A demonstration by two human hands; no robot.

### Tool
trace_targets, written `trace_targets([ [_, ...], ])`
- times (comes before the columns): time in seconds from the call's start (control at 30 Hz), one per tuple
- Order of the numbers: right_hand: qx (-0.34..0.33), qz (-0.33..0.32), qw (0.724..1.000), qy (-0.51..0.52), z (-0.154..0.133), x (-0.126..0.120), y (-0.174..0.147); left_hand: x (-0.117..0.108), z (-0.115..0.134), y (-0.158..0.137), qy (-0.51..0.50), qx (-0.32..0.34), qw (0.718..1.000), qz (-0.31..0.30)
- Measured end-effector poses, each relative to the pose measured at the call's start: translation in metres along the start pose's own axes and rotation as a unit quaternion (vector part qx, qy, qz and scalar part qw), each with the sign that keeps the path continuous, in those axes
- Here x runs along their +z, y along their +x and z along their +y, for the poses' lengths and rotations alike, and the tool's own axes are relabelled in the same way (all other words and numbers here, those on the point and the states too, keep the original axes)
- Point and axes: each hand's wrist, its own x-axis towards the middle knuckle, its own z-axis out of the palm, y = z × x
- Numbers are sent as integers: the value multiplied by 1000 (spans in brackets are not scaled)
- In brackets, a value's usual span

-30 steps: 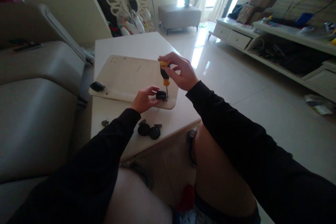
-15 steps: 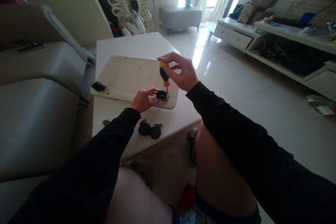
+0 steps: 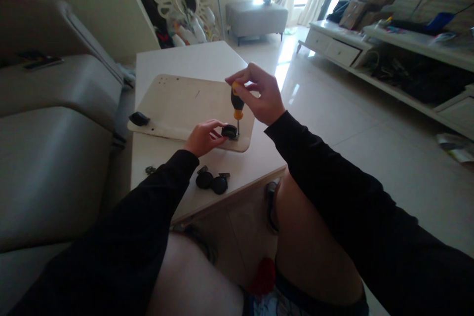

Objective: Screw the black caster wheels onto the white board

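A pale board [image 3: 181, 103] with rounded corners lies flat on the white table [image 3: 185, 59]. At its near right corner stands a black caster wheel [image 3: 229, 132], gripped between the thumb and fingers of my left hand [image 3: 204, 137]. My right hand [image 3: 262, 93] closes round the yellow and black handle of a screwdriver [image 3: 237, 101], held upright. The screwdriver's tip meets the caster's metal plate; the screw under it is too small to make out. Another black caster [image 3: 139, 118] sits at the board's left corner.
Two loose casters [image 3: 212, 182] lie near the table's front edge. A small pile of screws [image 3: 150, 170] rests left of them, beside my left sleeve. A grey sofa [image 3: 55, 158] borders the table on the left, and a white TV cabinet [image 3: 333, 47] stands across the floor.
My right hand shifts slightly right, its fingers turned a little on the screwdriver handle. The view tilts slightly. My left hand stays on the caster wheel.
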Motion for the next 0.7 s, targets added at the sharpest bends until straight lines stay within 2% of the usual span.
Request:
trace_targets([
  [0.2, 2, 40, 999, -31, 3, 1, 2, 0, -2, 0, 7, 0, 1000, 0],
  [0.43, 2, 7, 1000, 4, -3, -1, 0, -1, 3, 1, 18, -1, 1000, 1],
  [0.7, 19, 40, 999, -32, -4, -1, 1, -1, 1, 0, 22, -7, 1000, 1],
])
